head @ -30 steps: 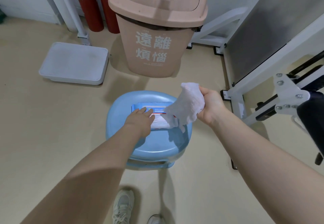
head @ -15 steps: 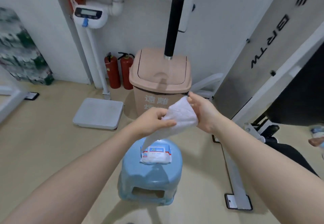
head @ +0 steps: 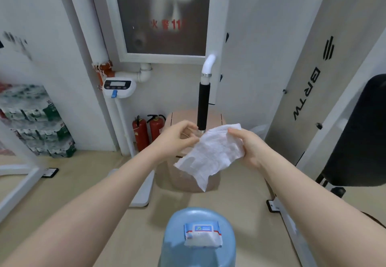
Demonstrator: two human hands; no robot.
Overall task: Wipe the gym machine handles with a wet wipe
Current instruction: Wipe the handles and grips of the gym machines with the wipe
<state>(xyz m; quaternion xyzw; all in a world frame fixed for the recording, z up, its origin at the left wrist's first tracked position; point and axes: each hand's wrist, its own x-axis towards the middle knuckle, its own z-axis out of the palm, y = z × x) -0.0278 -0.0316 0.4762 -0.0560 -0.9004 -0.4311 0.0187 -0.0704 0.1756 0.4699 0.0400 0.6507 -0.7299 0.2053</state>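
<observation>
A white wet wipe [head: 211,153] is spread out in front of me at chest height. My right hand [head: 248,147] grips its right side. My left hand [head: 177,139] pinches its upper left edge with thumb and fingers. Just behind the wipe a black machine handle [head: 202,107] hangs upright from a white curved tube [head: 208,64]; its lower end sits right above the wipe's top edge. The pack of wet wipes [head: 201,234] lies on a blue plastic stool [head: 177,237] below my arms.
A pink lidded bin [head: 188,181] stands behind the wipe, with two red fire extinguishers [head: 148,130] and a white floor scale [head: 119,88] to its left. The grey machine panel [head: 313,91] and a black pad [head: 359,133] fill the right. Stacked water bottles [head: 35,120] line the left wall.
My view has tilted upward. Both hands have risen from the stool with the wipe and pulled it open, from bunched to spread flat, just below the black handle.
</observation>
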